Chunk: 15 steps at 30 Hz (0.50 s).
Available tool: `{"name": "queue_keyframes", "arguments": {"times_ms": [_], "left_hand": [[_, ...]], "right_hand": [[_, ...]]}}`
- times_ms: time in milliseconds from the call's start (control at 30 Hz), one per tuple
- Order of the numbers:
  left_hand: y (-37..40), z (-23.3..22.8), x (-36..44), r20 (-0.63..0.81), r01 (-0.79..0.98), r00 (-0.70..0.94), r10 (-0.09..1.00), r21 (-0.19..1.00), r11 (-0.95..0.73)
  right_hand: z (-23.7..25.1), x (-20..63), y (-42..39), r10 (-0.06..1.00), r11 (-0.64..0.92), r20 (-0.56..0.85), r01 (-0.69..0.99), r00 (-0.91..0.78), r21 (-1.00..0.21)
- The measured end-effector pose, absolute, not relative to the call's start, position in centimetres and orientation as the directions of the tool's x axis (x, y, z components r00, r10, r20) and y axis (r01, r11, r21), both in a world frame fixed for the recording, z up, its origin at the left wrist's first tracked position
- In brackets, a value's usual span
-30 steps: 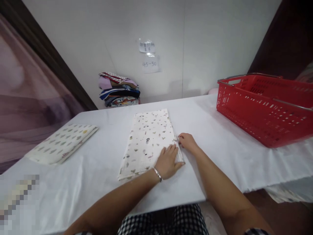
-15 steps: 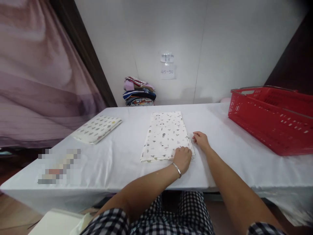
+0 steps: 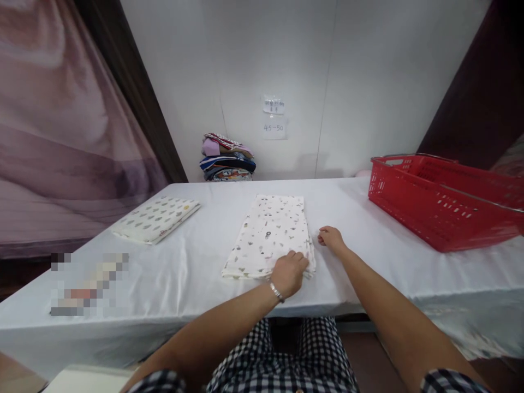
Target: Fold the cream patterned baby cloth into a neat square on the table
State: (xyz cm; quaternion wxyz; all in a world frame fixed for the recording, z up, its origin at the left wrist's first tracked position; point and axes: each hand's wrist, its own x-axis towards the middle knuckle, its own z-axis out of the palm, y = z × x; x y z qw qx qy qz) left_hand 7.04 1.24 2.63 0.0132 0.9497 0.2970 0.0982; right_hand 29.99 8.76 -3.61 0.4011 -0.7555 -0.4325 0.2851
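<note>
A folded white cloth with small printed figures [image 3: 272, 234] lies lengthwise in the middle of the white-covered table [image 3: 192, 284]. My left hand [image 3: 290, 271], a bracelet on its wrist, rests curled on the cloth's near right corner and seems to pinch the edge. My right hand [image 3: 331, 238] sits on the table just right of the cloth's right edge, fingers curled toward it, close to the edge or touching it.
A second folded printed cloth [image 3: 155, 218] lies at the left. A red plastic basket [image 3: 442, 202] stands at the right. A stack of folded clothes [image 3: 226, 158] sits against the back wall under paper notes [image 3: 273, 115]. A purple curtain [image 3: 61, 136] hangs left.
The view pulled back and shifted. My left hand went from flat with fingers spread to curled at the cloth's near right corner. My right hand stays by the cloth's right edge.
</note>
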Motion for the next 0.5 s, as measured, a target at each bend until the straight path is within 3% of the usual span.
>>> {"name": "queue_keyframes", "arguments": {"times_ms": [133, 200, 300, 500], "left_hand": [[-1.8, 4.5, -0.8, 0.141, 0.354, 0.907, 0.398, 0.261, -0.898], [-3.3, 5.1, -4.6, 0.127, 0.322, 0.916, 0.381, 0.337, -0.885], [-5.0, 5.8, -8.8, 0.130, 0.385, 0.866, 0.483, 0.444, -0.809], [-5.1, 6.8, -13.0, 0.165, 0.482, 0.698, 0.696, 0.611, -0.628]], "right_hand": [[-2.7, 30.0, 9.9, 0.876, -0.324, -0.056, 0.500, 0.478, -0.803], [-2.2, 30.1, 10.9, 0.877, -0.314, -0.010, 0.557, 0.481, -0.769], [-1.4, 30.1, 12.6, 0.900, -0.295, 0.017, 0.639, 0.435, -0.710], [0.3, 29.4, 15.0, 0.954, -0.292, -0.122, 0.764, 0.274, -0.575]]}}
